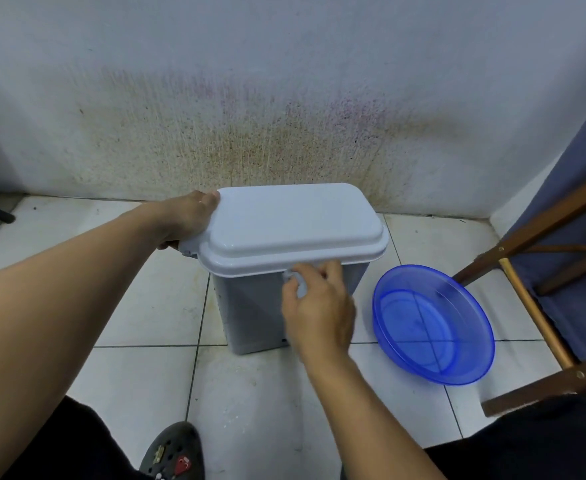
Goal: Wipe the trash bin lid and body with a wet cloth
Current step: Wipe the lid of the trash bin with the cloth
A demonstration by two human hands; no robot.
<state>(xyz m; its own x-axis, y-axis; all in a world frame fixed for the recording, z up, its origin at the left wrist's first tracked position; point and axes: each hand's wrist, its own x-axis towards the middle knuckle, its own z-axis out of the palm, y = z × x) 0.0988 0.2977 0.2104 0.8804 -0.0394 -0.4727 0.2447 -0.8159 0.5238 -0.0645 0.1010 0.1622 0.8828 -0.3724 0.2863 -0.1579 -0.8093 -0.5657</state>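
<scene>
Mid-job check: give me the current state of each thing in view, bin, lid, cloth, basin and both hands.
Trash bin: upright on the tiled floor, by the wall.
Lid: closed on the bin.
Cloth: bunched in the right hand, pressed against the bin just under the lid's front rim.
Left hand: gripping the lid's left end.
Right hand: closed on the cloth.
Blue basin: on the floor right of the bin, holding water.

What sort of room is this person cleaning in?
Probably a utility or kitchen corner of a home: white floor tiles, a stained white wall, a lidded trash bin, and a blue basin of water beside it.
</scene>
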